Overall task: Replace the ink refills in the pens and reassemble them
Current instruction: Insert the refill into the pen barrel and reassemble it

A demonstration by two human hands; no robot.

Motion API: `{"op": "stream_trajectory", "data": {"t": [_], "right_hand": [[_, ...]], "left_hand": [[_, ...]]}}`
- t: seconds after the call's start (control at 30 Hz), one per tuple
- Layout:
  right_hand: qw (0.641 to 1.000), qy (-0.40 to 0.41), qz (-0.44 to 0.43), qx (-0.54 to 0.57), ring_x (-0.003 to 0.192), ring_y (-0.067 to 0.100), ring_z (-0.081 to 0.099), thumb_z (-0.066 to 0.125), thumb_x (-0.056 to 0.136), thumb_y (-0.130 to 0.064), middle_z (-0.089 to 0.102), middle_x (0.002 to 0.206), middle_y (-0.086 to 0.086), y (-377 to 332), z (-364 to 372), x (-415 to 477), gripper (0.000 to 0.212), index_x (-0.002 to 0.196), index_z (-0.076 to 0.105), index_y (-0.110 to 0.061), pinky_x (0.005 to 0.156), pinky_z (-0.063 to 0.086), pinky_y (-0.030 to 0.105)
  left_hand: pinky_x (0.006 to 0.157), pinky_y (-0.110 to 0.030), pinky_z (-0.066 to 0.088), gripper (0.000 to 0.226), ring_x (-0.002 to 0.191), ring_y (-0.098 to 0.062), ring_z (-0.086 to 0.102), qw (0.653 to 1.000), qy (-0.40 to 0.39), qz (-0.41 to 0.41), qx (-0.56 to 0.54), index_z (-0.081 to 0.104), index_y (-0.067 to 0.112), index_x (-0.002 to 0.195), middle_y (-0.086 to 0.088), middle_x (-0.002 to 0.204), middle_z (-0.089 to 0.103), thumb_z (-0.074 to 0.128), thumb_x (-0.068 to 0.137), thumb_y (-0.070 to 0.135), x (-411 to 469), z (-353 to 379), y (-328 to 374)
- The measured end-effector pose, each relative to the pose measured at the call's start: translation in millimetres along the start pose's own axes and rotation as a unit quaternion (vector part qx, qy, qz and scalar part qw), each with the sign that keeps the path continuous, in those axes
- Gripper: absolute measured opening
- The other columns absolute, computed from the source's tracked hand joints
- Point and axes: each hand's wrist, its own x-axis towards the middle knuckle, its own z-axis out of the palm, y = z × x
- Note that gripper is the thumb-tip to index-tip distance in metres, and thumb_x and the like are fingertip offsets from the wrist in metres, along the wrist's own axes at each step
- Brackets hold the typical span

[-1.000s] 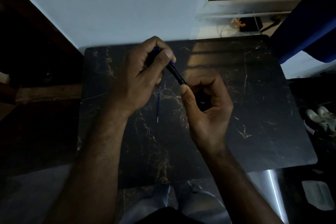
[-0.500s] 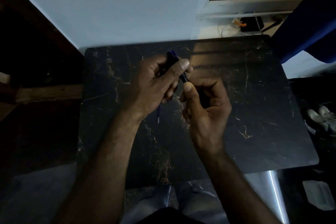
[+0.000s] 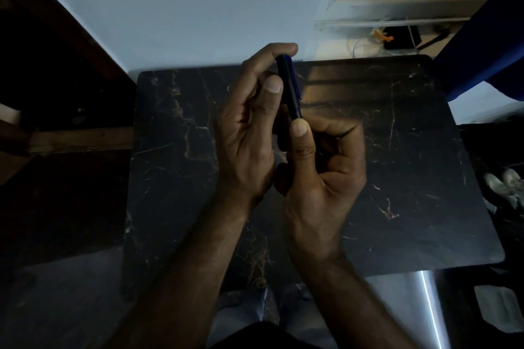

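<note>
1. Holding the pen [image 3: 289, 88] above the middle of the dark marbled worktop [image 3: 397, 150], both hands meet over it; the pen's dark barrel with a blue clip points toward 12 o'clock, tilted slightly toward 11.
2. The left hand [image 3: 249, 133] wraps the upper barrel: its forefinger curls over the top end at 12 o'clock, and its thumb presses the barrel's side from 9 o'clock. This hand is pinched shut on the pen.
3. The right hand [image 3: 323, 161] sits at 5 o'clock of the pen, fingers curled inward and thumb set against the barrel's lower end. It appears closed on the lower section, though what lies inside the curled fingers is hidden.
4. Judged step: joining the lower section to the barrel, by pushing or twisting; which one cannot be told.
5. To do it well, keep both parts on one axis so that the thread or seat catches cleanly; a tilt would likely cross the thread or bend the refill tip.
6. Let the left hand merely steady the barrel while the right hand turns with light fingertip force; stop at first firm resistance.
7. Keep the forefinger off the top button if there is one, so the tip does not shift while seating.
8. The light is dim; no loose refill can be made out on the worktop.
</note>
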Motion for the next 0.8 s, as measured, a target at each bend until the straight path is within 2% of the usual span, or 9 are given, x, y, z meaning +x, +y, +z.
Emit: {"op": "stream_trajectory", "data": {"t": [0.13,0.2,0.3,0.37,0.43,0.53,0.57,0.67,0.8], "right_hand": [[1.0,-0.007,-0.013,-0.008,0.09,0.017,0.071,0.063,0.104,0.008,0.067,0.096,0.008,8,9,0,0.016,0.108,0.061,-0.007,0.081,0.061,0.032],[0.999,-0.038,0.034,-0.015,0.09,0.007,0.069,0.061,0.106,0.006,0.067,0.097,-0.001,23,10,-1,0.011,0.109,0.06,-0.005,0.08,0.058,0.026],[0.979,-0.117,0.139,-0.092,0.09,0.007,0.068,0.058,0.113,-0.013,0.069,0.102,-0.006,56,-2,-6,0.009,0.117,0.063,-0.008,0.078,0.056,0.031],[0.965,-0.113,0.186,-0.144,0.095,0.006,0.068,0.058,0.113,-0.019,0.07,0.105,-0.009,79,-17,-15,0.013,0.121,0.065,-0.011,0.084,0.057,0.032],[0.955,-0.081,0.232,-0.168,0.098,0.014,0.069,0.062,0.112,-0.016,0.071,0.106,-0.006,99,-34,-25,0.009,0.119,0.067,-0.013,0.088,0.059,0.04],[0.937,-0.087,0.284,-0.185,0.096,0.021,0.069,0.064,0.107,-0.005,0.072,0.106,-0.002,119,-55,-39,0.015,0.112,0.069,-0.019,0.088,0.061,0.05],[0.935,-0.096,0.29,-0.182,0.093,0.016,0.068,0.063,0.106,-0.001,0.072,0.104,-0.004,122,-59,-43,0.021,0.108,0.07,-0.021,0.083,0.06,0.046],[0.929,-0.105,0.307,-0.176,0.083,0.012,0.067,0.06,0.105,0.005,0.072,0.095,-0.002,126,-65,-50,0.031,0.1,0.071,-0.024,0.075,0.056,0.037],[0.923,-0.112,0.317,-0.186,0.083,0.019,0.067,0.059,0.104,0.006,0.071,0.093,0.004,130,-65,-54,0.032,0.096,0.071,-0.023,0.074,0.056,0.038]], "left_hand": [[0.072,-0.022,0.049,0.034,0.081,-0.004,0.058,1.0,-0.02,-0.014,-0.012,0.055,-0.007,0.143,0.004,0.095,0.062,0.047,0.11,-0.005,-3,-9,-10],[0.079,-0.023,0.054,0.038,0.092,-0.007,0.064,0.998,-0.022,-0.057,-0.016,0.057,0.002,0.146,-0.002,0.105,0.069,0.058,0.108,0.004,-7,-21,-27],[0.078,-0.032,0.063,0.043,0.099,-0.015,0.072,0.987,0.006,-0.162,0.002,0.061,0.016,0.149,-0.003,0.115,0.072,0.068,0.106,0.015,-20,-44,-71],[0.076,-0.039,0.066,0.046,0.096,-0.023,0.075,0.965,0.049,-0.252,0.057,0.061,0.023,0.149,-0.006,0.115,0.073,0.071,0.105,0.014,-32,-57,-107],[0.077,-0.035,0.066,0.046,0.088,-0.013,0.074,0.927,0.066,-0.342,0.139,0.06,0.019,0.148,0.002,0.108,0.073,0.072,0.104,0.01,-46,-69,-144],[0.063,-0.02,0.063,0.032,0.085,-0.013,0.072,0.875,-0.031,-0.422,0.234,0.067,0.01,0.135,-0.002,0.106,0.074,0.073,0.104,0.013,-66,-78,-189],[0.056,-0.022,0.061,0.027,0.082,-0.018,0.072,0.861,-0.058,-0.437,0.255,0.069,0.008,0.13,-0.009,0.108,0.075,0.073,0.104,0.015,-71,-79,-199],[0.059,-0.035,0.063,0.022,0.081,-0.026,0.075,0.842,-0.067,-0.45,0.29,0.073,0.008,0.119,-0.01,0.102,0.077,0.077,0.102,0.021,-77,-80,-216],[0.048,-0.029,0.06,0.021,0.07,-0.016,0.076,0.854,-0.047,-0.426,0.293,0.074,0.016,0.112,0.0,0.092,0.077,0.084,0.095,0.023,-81,-73,-222]]}}
